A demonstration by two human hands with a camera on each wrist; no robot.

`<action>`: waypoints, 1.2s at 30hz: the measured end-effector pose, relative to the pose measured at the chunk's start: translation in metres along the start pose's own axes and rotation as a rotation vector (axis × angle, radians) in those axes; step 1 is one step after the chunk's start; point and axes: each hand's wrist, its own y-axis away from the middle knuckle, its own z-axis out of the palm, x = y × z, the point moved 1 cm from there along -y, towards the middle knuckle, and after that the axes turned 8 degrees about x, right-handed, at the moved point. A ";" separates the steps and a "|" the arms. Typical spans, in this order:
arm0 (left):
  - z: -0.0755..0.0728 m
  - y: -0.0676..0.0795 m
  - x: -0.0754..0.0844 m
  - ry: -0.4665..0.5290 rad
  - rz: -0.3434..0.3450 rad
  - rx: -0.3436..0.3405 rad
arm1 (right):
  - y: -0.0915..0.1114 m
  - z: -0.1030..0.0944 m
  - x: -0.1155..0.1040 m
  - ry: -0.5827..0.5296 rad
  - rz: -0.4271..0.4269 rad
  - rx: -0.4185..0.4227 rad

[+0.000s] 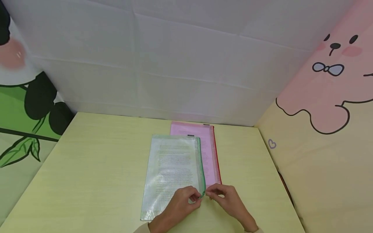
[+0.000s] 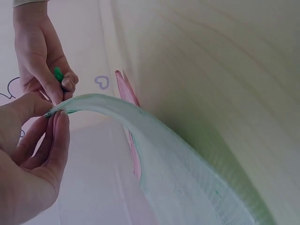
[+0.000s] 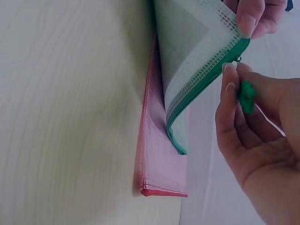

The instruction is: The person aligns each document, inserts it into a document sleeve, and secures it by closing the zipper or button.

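A clear mesh zipper pouch (image 1: 175,161) with a green zipper (image 3: 201,86) has a printed sheet inside it. Its near right corner is lifted and bent up off the table. My left hand (image 1: 185,202) pinches that corner between thumb and fingers. Close beside it, my right hand (image 1: 225,197) pinches the zipper pull at the end of the green zipper; a green tab (image 3: 247,97) shows between its thumb and fingers in the right wrist view. Beneath lies a pink zipper pouch (image 1: 208,155) with a red zipper (image 1: 217,155), partly covered by the green-zippered one.
Both pouches lie on a pale wood-grain table (image 1: 96,171). A white cloth wall (image 1: 186,64) rises behind its far edge. Cartoon-printed panels stand at the sides, a pink bear (image 1: 335,81) on the right and green leaves (image 1: 23,150) on the left.
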 end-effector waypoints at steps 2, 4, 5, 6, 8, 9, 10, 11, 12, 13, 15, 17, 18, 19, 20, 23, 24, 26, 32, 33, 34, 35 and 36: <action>0.000 0.000 0.000 -0.011 0.039 0.026 | -0.002 0.001 0.001 0.044 -0.037 0.021; 0.000 0.001 0.001 -0.016 0.069 0.046 | -0.005 0.002 0.002 0.085 -0.061 0.040; -0.001 0.001 0.002 -0.018 0.083 0.055 | -0.006 0.002 0.003 0.103 -0.066 0.050; -0.001 0.001 0.002 -0.021 0.093 0.062 | -0.007 0.003 0.004 0.118 -0.071 0.058; -0.002 0.001 0.003 -0.024 0.104 0.072 | -0.009 0.003 0.007 0.143 -0.074 0.069; -0.002 0.001 0.003 -0.027 0.109 0.076 | -0.009 0.003 0.008 0.152 -0.073 0.073; -0.002 0.001 0.004 -0.030 0.114 0.082 | -0.010 0.003 0.009 0.162 -0.073 0.077; -0.003 0.002 0.004 -0.035 0.121 0.088 | -0.011 0.003 0.010 0.172 -0.074 0.079; -0.003 0.002 0.004 -0.037 0.127 0.095 | -0.012 0.004 0.010 0.182 -0.072 0.084; -0.003 0.002 0.004 -0.037 0.134 0.102 | -0.012 0.004 0.011 0.192 -0.078 0.091; -0.003 0.004 0.004 -0.035 0.140 0.112 | -0.014 0.005 0.012 0.212 -0.085 0.105; -0.003 0.005 0.003 -0.032 0.141 0.120 | -0.016 0.006 0.013 0.225 -0.086 0.115; -0.003 0.005 0.002 -0.031 0.140 0.123 | -0.017 0.006 0.014 0.230 -0.089 0.118; -0.003 0.006 0.002 -0.032 0.138 0.128 | -0.018 0.006 0.015 0.234 -0.096 0.118; -0.003 0.006 0.001 -0.032 0.136 0.132 | -0.019 0.007 0.016 0.240 -0.101 0.116; -0.003 0.007 0.001 -0.037 0.145 0.151 | -0.022 0.008 0.020 0.249 -0.143 0.117; -0.003 0.007 0.001 -0.036 0.146 0.156 | -0.024 0.008 0.021 0.255 -0.164 0.120; -0.003 0.008 0.001 -0.034 0.149 0.165 | -0.027 0.009 0.023 0.269 -0.199 0.130; -0.003 0.009 0.002 -0.027 0.145 0.181 | -0.034 0.010 0.030 0.317 -0.247 0.147; -0.004 0.009 0.002 -0.024 0.143 0.181 | -0.036 0.010 0.031 0.327 -0.249 0.147; -0.004 0.009 0.003 -0.021 0.142 0.180 | -0.037 0.010 0.032 0.338 -0.249 0.147; -0.004 0.010 0.003 -0.016 0.141 0.179 | -0.038 0.010 0.033 0.349 -0.249 0.147; -0.004 0.010 0.003 -0.013 0.140 0.178 | -0.039 0.010 0.034 0.359 -0.245 0.146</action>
